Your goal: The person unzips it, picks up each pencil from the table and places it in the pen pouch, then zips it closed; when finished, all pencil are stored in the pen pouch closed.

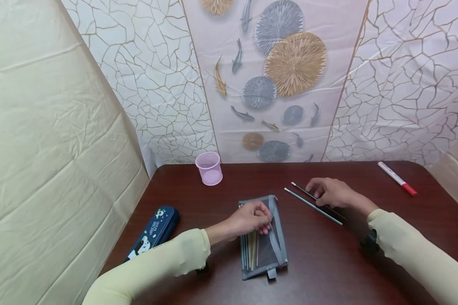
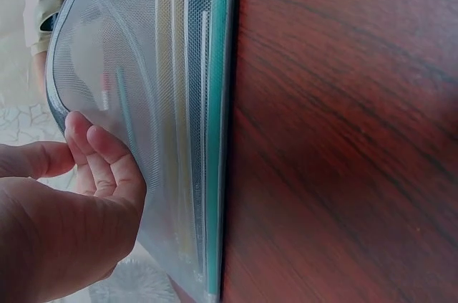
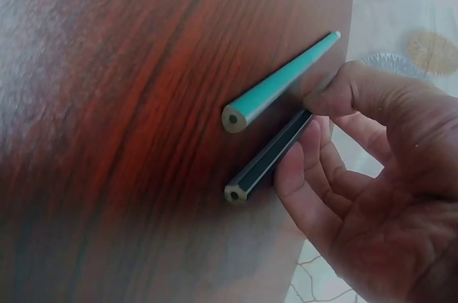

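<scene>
My left hand (image 1: pixel 248 218) pinches the opening edge of a grey mesh zip pouch (image 1: pixel 267 256) that lies on the table. Through the mesh, several pencils show in the left wrist view, a green one (image 2: pixel 217 138) and tan ones (image 2: pixel 166 88) among them. To the right, my right hand (image 1: pixel 333 192) has its thumb and fingers around a black pencil (image 3: pixel 268 160), pinching it by its middle. A green pencil (image 3: pixel 283 81) lies beside it, roughly parallel; both show bare, unsharpened ends in the right wrist view.
A pink mesh cup (image 1: pixel 210 171) stands at the table's back edge. A dark blue pencil case (image 1: pixel 156 228) with a cartoon print lies at the left, partly behind my left sleeve. Toward the back right lies a white marker with a red cap (image 1: pixel 397 178). Patterned cloth hangs behind the table.
</scene>
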A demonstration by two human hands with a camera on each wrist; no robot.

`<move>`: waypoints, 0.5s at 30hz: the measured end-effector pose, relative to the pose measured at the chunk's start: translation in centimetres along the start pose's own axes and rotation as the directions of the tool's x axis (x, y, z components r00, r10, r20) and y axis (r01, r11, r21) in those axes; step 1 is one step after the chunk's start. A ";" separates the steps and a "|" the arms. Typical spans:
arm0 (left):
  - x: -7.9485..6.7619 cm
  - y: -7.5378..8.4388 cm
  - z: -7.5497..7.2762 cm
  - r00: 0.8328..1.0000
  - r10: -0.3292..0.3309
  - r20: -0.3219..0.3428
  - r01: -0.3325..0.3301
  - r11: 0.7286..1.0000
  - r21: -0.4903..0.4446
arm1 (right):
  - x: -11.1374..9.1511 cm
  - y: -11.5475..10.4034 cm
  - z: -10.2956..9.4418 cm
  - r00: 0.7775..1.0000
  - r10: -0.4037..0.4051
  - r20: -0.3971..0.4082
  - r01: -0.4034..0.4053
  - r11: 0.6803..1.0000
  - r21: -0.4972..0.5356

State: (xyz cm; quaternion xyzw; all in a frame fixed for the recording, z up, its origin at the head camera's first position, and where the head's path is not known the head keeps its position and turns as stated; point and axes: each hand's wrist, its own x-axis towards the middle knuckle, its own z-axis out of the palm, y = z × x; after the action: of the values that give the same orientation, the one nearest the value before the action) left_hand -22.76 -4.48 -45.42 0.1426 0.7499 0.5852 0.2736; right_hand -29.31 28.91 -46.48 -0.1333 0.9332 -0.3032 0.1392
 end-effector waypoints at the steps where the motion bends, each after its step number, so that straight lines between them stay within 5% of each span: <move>1: 0.0 0.0 -0.1 1.000 -0.003 -0.002 0.003 1.000 -0.001 | 0.0 0.0 0.0 1.000 0.002 0.000 -0.002 1.000 0.005; 9: 0.1 0.1 -0.5 1.000 0.008 -0.009 -0.008 1.000 -0.020 | 0.1 -0.2 -0.6 1.000 -0.007 0.012 0.007 1.000 0.018; 15: 0.1 -0.1 -0.5 1.000 0.000 -0.006 0.000 1.000 -0.027 | -1.1 -1.6 0.0 0.997 0.003 -0.072 0.005 0.994 0.106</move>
State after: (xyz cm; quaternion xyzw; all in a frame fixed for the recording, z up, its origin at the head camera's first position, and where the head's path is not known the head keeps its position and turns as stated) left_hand -23.06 -4.85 -45.47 0.1371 0.7426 0.5958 0.2735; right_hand -28.01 28.02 -45.35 -0.1152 0.9201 -0.3570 0.1123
